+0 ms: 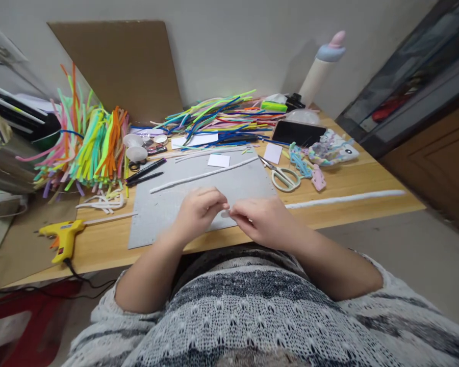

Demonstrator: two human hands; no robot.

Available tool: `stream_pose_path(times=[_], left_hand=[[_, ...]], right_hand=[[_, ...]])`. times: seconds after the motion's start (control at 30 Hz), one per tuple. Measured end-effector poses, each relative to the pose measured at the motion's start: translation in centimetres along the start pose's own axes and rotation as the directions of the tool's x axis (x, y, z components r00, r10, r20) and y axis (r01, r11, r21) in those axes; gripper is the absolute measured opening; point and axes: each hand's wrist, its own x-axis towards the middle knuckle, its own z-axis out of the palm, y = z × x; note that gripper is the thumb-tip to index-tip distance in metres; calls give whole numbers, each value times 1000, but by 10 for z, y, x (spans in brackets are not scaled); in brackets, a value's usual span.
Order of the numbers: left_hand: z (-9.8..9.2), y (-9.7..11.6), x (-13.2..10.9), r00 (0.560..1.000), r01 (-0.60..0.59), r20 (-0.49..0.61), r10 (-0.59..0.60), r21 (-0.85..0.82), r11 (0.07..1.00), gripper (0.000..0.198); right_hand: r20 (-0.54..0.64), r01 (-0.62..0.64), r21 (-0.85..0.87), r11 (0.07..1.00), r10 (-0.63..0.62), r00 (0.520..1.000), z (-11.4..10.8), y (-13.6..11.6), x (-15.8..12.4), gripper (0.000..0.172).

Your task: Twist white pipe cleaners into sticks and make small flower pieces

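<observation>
Head view: the left hand (pixel 199 208) and right hand (pixel 263 220) are pinching a long white fuzzy pipe cleaner (pixel 344 199) between closed fingertips. The work is looking barely begun — a second white pipe cleaner (pixel 202 176) is lying untouched on the grey felt mat (pixel 164 209).

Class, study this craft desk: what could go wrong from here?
1. The glue gun lies at the table's front edge, its cord hanging down; a snag might pull it off.
2. The scissors lie beside the right hand; a sweep might catch the blades.
</observation>
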Motion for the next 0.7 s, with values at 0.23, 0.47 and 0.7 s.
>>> stream_pose_path(times=[0.23, 0.47, 0.7], left_hand=[[42, 2, -11, 908, 330, 8, -420, -632, 701, 31], [39, 23, -20, 967, 144, -231, -107, 151, 978, 19], [9, 14, -9, 938, -301, 61, 342, 633, 713, 12]], right_hand=[[-237, -34, 267, 963, 100, 966, 6, 1, -1, 15], [-200, -226, -47, 973, 212, 956, 11, -1, 0, 20], [85, -195, -55, 979, 199, 976, -3, 1, 3, 15]])
